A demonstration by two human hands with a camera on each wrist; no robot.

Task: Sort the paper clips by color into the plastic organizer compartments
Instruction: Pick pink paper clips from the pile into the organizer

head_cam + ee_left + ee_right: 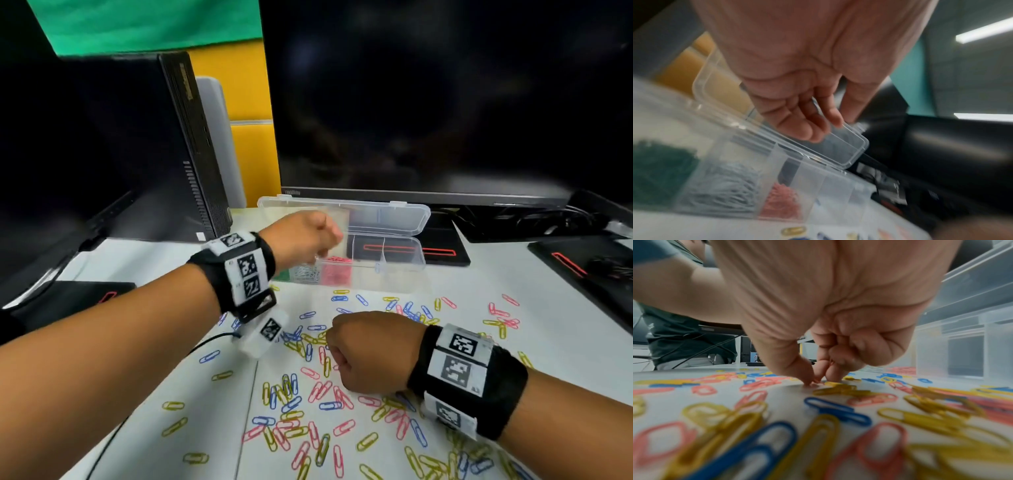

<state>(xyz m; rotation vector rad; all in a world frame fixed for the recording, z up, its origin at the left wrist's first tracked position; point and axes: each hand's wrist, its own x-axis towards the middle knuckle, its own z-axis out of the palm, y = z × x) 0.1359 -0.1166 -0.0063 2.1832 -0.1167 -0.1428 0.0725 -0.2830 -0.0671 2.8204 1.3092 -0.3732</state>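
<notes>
A clear plastic organizer [387, 265] with its lid [390, 216] folded back stands in front of the monitor. Its left compartments hold green clips [282, 275], silver clips [306, 272] and pink clips [337, 272]; the right compartments look empty. My left hand [323, 248] hovers over the pink compartment [783, 201], and in the left wrist view its fingers [818, 126] hang relaxed with nothing in them. Loose yellow, blue and pink clips [308, 411] cover the white table. My right hand [816, 381] presses down among them, thumb and forefinger pinching a pink clip [819, 382].
A large dark monitor [445, 102] and its base [442, 255] stand right behind the organizer. A small black computer [191, 147] stands at the back left. A black cable [113, 438] runs across the table's left side. Black stands [582, 263] lie at the right.
</notes>
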